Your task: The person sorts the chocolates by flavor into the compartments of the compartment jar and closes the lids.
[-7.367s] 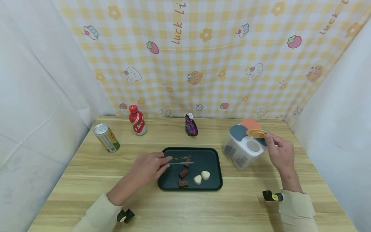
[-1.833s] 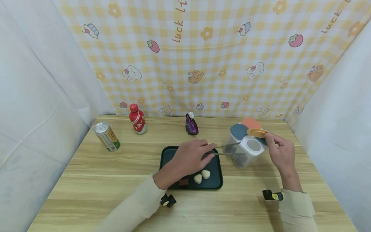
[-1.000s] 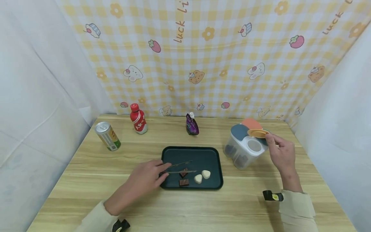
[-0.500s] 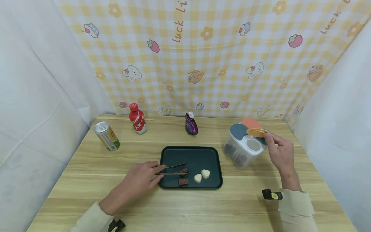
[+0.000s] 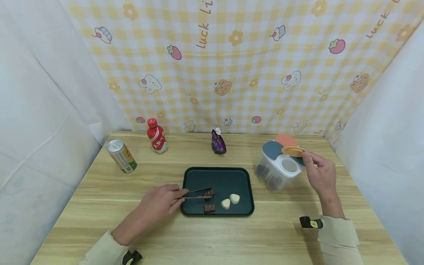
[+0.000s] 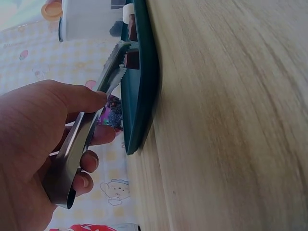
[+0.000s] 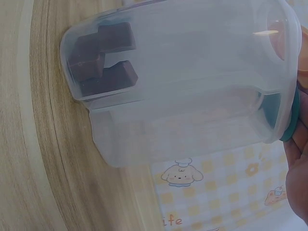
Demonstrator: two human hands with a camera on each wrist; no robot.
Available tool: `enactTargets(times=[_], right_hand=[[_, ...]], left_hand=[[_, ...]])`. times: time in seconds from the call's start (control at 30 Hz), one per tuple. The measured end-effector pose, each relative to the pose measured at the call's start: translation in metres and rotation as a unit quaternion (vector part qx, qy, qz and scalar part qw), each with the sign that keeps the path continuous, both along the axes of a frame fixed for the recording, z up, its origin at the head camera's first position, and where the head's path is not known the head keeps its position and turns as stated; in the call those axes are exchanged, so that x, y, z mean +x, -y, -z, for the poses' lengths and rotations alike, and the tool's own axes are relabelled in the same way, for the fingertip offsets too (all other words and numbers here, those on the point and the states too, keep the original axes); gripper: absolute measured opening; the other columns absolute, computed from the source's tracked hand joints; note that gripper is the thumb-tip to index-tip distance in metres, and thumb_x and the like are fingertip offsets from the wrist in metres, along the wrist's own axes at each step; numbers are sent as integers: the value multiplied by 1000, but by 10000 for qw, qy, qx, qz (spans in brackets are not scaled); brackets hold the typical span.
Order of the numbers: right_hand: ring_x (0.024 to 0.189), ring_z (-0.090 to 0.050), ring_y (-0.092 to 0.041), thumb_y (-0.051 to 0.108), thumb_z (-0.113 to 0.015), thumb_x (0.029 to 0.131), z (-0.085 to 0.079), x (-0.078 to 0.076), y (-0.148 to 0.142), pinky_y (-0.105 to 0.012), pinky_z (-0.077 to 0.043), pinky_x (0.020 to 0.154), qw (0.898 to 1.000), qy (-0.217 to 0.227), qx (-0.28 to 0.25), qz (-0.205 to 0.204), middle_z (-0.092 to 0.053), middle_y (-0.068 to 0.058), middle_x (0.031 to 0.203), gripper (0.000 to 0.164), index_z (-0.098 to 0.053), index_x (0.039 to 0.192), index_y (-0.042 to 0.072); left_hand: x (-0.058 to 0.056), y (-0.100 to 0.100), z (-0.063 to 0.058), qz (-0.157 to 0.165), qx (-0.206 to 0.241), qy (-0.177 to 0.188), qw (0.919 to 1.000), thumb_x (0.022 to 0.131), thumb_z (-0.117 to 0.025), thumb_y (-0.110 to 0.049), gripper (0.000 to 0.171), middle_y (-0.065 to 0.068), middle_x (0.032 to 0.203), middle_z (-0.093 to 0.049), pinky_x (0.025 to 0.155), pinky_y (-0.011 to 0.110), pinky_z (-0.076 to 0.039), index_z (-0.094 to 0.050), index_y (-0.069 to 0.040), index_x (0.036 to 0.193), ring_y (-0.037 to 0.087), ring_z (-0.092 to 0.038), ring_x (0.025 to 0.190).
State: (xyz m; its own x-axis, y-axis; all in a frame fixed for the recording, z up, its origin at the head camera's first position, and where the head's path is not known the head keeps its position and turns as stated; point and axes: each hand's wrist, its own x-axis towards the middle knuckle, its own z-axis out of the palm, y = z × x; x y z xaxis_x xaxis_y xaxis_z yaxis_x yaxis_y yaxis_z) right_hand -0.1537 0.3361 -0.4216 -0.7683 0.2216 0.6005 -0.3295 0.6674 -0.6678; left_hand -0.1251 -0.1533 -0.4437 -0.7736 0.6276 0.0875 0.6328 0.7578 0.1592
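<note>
My left hand (image 5: 159,201) holds metal tongs (image 6: 79,137) over the left half of a dark green tray (image 5: 218,173). The tongs' tips straddle one brown chocolate piece (image 5: 208,195). A second chocolate (image 5: 209,208) lies just in front of it, with two white rounded pieces (image 5: 235,198) to the right. With thumb and fingers, my right hand (image 5: 322,176) pinches the raised orange lid (image 5: 293,151) of a clear storage container (image 5: 275,182). Beneath that lid is a round opening (image 5: 289,165). Several dark chocolates (image 7: 115,79) rest at the container's bottom in the right wrist view.
A drink can (image 5: 122,156) stands at the left edge of the table, and a red bottle (image 5: 157,138) is behind it. Behind the tray stands a purple spouted pouch (image 5: 218,142). The container's other lids, blue (image 5: 272,150) and coral (image 5: 286,140), are down.
The left hand took the tongs to the container and came back; the tray's rearmost chocolate is gone. Lately the tips have narrowed around another chocolate. The right hand has kept the orange lid raised.
</note>
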Motion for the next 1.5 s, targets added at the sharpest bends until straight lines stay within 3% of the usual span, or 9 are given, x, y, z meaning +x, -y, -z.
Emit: enactTargets(times=[0.53,1.23,1.5], right_hand=[[90,-61,17,9,-67,101,1,-1,-1,-9,-45,79,9999,-97,-6,-100,-74,-21,103,17,-80,104,-1],[89,-60,17,10,-67,101,1,0,0,-9,-45,78,9999,-80,-11,-73,-74,-22,104,18,-80,104,-3],[88,-59,19,11,-67,101,1,-1,-1,-8,-44,79,9999,-124,62,-95,-73,-22,102,22,-78,103,-8]], left_hand=[[-4,3,2,107,2,-2,9999,95,-76,-23,27,-4,85,-64,45,23,-32,-79,-13,121,3,-40,58],[-3,3,7,230,157,-300,9992,93,-79,-21,27,-6,82,-64,44,21,-30,-80,-16,120,1,-37,56],[-8,-5,-4,267,204,-665,9972,92,-80,-21,29,-1,87,-69,43,21,-29,-79,-17,121,4,-46,58]])
